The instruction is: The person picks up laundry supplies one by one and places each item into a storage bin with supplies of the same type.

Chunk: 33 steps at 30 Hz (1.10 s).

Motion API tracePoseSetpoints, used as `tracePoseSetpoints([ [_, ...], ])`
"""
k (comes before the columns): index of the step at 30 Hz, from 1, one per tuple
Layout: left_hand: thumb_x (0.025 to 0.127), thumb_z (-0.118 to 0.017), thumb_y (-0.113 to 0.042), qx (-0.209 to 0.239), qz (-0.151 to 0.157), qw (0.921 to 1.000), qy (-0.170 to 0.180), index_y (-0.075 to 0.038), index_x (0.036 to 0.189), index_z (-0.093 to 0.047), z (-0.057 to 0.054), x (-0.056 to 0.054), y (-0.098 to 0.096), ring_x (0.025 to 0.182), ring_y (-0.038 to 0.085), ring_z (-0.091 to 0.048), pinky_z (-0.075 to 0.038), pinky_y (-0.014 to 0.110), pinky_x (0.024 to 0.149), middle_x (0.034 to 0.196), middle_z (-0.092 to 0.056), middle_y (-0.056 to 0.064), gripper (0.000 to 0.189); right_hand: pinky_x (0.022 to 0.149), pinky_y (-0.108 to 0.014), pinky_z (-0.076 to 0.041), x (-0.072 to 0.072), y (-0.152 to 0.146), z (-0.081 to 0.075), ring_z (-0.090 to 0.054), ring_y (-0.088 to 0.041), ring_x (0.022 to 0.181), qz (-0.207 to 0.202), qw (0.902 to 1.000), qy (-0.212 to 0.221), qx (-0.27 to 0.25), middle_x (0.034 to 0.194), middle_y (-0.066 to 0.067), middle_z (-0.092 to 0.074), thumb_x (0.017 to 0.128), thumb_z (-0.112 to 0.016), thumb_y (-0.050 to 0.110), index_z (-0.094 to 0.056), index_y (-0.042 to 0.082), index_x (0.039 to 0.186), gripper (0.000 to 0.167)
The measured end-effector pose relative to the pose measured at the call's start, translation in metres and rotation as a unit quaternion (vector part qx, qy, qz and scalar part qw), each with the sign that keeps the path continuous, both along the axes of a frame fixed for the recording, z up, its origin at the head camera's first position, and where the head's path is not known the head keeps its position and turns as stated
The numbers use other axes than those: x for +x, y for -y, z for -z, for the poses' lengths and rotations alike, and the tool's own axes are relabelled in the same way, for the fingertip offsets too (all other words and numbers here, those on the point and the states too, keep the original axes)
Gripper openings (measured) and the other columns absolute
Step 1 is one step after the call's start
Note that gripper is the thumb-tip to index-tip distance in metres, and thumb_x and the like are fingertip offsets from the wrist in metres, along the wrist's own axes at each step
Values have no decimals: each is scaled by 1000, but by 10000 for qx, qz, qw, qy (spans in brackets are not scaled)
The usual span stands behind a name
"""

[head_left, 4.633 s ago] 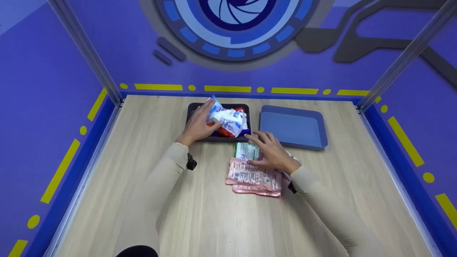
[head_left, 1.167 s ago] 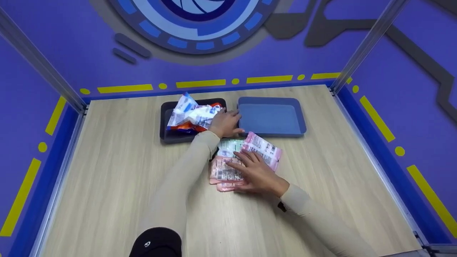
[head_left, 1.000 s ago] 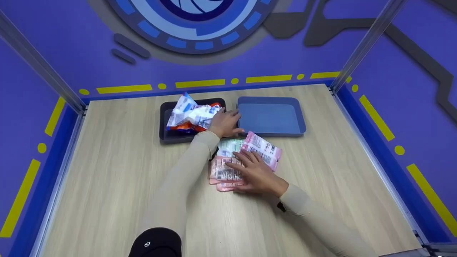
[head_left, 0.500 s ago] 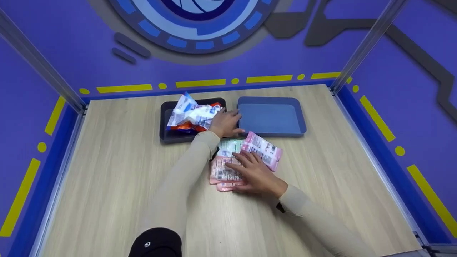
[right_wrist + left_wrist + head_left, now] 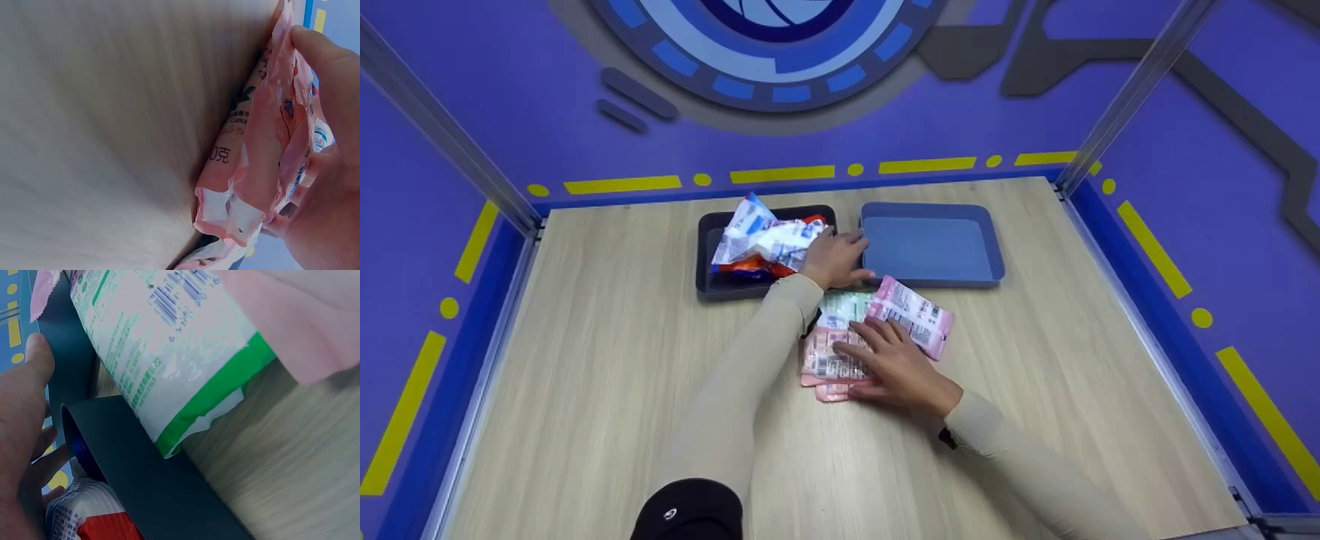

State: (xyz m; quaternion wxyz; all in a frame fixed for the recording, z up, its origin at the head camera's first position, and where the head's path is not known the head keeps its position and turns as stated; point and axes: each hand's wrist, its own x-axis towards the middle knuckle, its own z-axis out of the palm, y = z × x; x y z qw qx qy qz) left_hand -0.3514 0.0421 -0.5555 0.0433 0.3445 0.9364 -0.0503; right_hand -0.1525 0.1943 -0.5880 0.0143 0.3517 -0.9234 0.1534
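Left hand (image 5: 834,261) has crossed from the white pack (image 5: 780,240) to the right end of the dark tray (image 5: 735,293), fingers loose. Right hand (image 5: 904,371), fingers splayed, rests on pink packs (image 5: 826,366) on the counter (image 5: 607,322), seemingly steadying the stack.

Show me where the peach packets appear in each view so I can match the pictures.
Head: peach packets below centre, partly hidden by the right hand.
Left wrist: one of the peach packets at upper right, beside the green-edged packet.
Right wrist: peach packets right of centre, against the same hand.
Shared landmark: wooden tabletop, seen in all three.
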Motion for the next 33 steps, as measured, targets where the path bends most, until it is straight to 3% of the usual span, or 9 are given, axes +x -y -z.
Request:
tracePoseSetpoints([
  [15, 98, -52, -67, -28, -60, 9999, 84, -18, 156, -44, -1, -2, -2, 145, 23, -45, -23, 51, 125, 165, -37, 4, 76, 118, -68, -24, 0, 1, 1, -40, -40, 142, -29, 9998, -105, -178, 151, -14, -49, 91, -72, 56, -60, 22, 144, 64],
  [21, 98, -51, -67, 0, -42, 9999, 123, -18, 156, -44, 1, -3, -1, 145, 23, -45, -23, 51, 125, 165, -36, 4, 76, 115, -68, -30, 0, 3, -1, -47, -37, 135, -13, 9993, -338, -185, 142, -13, -56, 89, -75, 55, -67, 19, 135, 60],
  [33, 98, -51, -67, 64, 30, 10000, -41, -18, 153, -47, 0, -1, 0, 141, 23, -49, -26, 51, 124, 162, -41, 5, 73, 109, -54, -39, 2, 5, -5, -54, -30, 122, 80, 9993, -354, -30, 131, -11, -61, 85, -79, 56, -71, 18, 128, 57],
])
